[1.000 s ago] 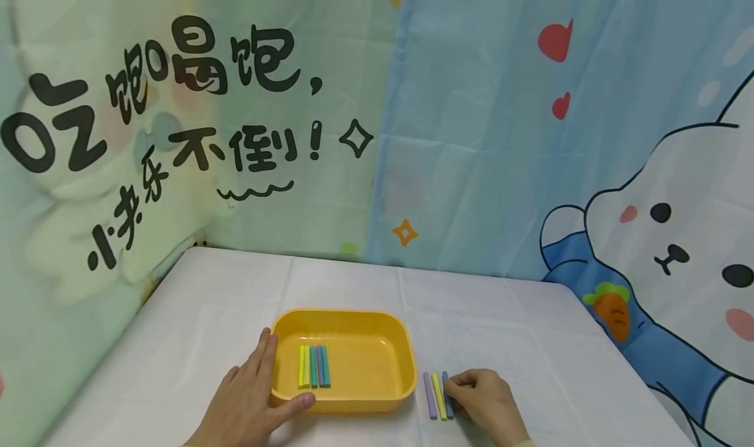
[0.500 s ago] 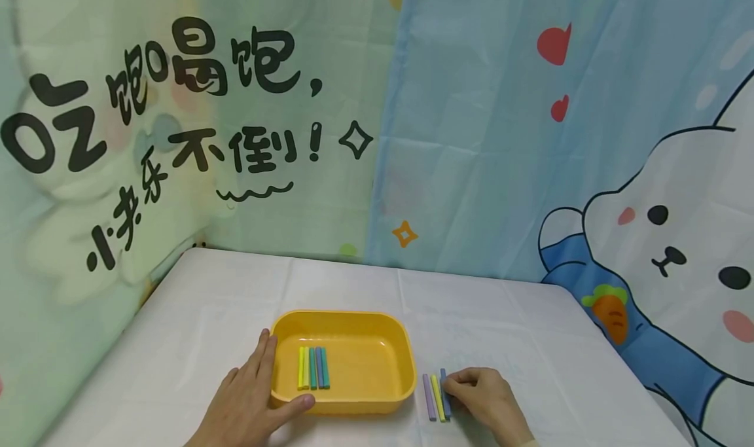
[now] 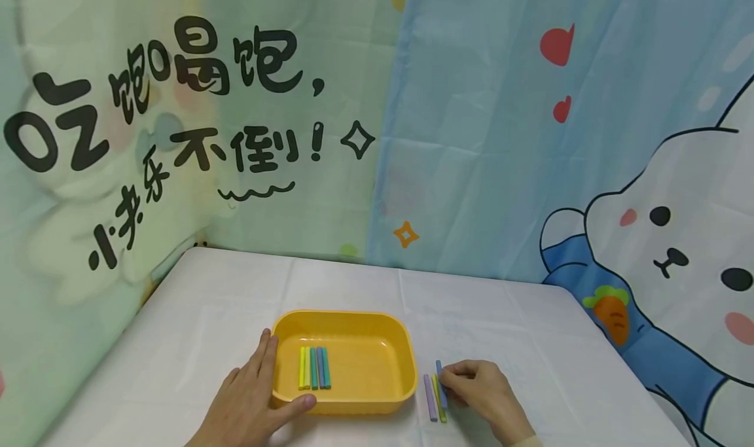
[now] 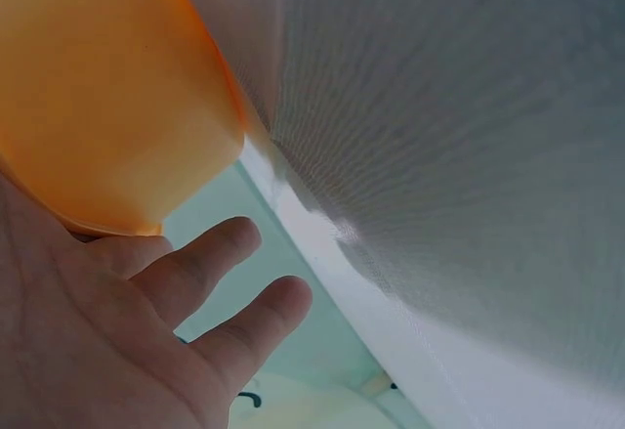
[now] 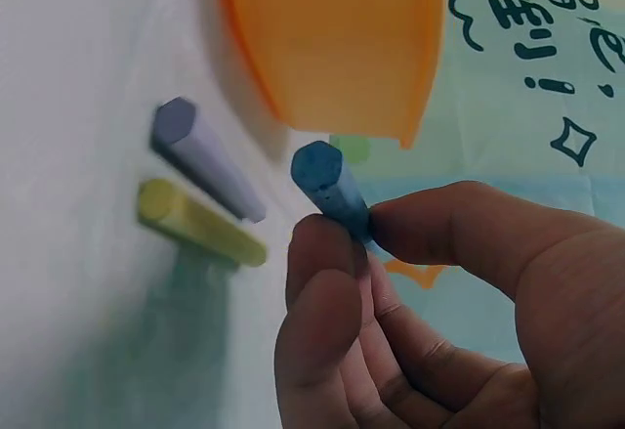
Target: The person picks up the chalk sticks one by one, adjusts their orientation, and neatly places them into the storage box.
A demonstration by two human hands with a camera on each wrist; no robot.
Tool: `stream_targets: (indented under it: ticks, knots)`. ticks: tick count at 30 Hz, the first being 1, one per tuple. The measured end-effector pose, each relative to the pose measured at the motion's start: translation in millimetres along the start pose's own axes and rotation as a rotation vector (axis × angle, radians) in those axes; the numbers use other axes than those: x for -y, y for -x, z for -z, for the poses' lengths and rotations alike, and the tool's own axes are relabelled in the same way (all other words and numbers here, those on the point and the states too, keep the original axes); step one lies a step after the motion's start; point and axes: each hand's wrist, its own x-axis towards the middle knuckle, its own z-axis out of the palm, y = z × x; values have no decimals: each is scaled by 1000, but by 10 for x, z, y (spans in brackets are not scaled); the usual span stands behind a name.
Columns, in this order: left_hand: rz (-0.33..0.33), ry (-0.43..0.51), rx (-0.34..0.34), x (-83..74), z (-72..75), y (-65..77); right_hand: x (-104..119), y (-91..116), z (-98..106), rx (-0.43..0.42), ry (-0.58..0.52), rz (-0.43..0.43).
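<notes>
Head view: right of the yellow tray (image 3: 356, 407), I see the right hand (image 3: 484, 392) pinch a blue stick (image 5: 328, 181), pointing front-to-back; the straight-fingered left hand (image 3: 246, 393) touches the tray

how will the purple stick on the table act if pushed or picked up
The purple stick is probably stiff, as it lies straight. Its end looks faceted, so it may resist rolling smoothly when pushed. Being slim and small beside the yellow tray, it is likely light to lift.
</notes>
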Motion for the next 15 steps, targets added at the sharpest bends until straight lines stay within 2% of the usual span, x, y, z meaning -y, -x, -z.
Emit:
stream_targets:
  ticks: [15]
  knots:
    - [11,2,6,-21,9,1,294,39,-48,19,-154,57]
